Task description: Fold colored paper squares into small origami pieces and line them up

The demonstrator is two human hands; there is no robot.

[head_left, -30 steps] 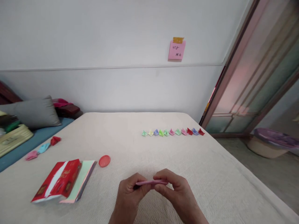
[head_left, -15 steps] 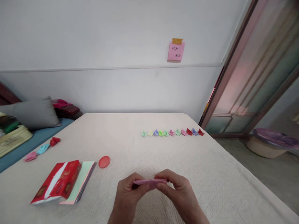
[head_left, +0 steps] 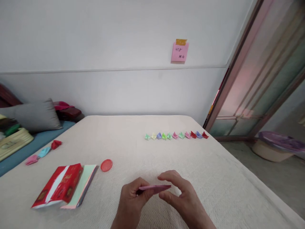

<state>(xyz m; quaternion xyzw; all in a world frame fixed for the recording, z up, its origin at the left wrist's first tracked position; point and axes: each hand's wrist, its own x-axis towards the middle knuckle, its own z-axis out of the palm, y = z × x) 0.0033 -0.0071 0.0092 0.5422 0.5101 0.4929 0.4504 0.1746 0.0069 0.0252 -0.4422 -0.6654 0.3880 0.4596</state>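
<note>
A folded piece of pink paper (head_left: pixel 157 189) is held above the cloth-covered table (head_left: pixel 133 152), seen nearly edge-on. My left hand (head_left: pixel 132 197) pinches its left end between thumb and fingers. Around the right end, my right hand (head_left: pixel 182 198) has its thumb and fingers parted, with a gap between them; whether a fingertip still touches the paper is hard to tell. Farther back on the right, several small folded paper pieces (head_left: pixel 175 135) in different colours stand in a row.
Left of my hands lie a red packet (head_left: pixel 60 184), a stack of coloured paper sheets (head_left: pixel 83 183) and a round red lid (head_left: pixel 106 165). Three folded papers (head_left: pixel 44 152) sit near the table's left edge. A covered bin (head_left: pixel 274 148) stands on the floor at right.
My right thumb and fingers have opened away from the pink paper's right end. The left hand keeps its hold, and the paper has shifted slightly.
</note>
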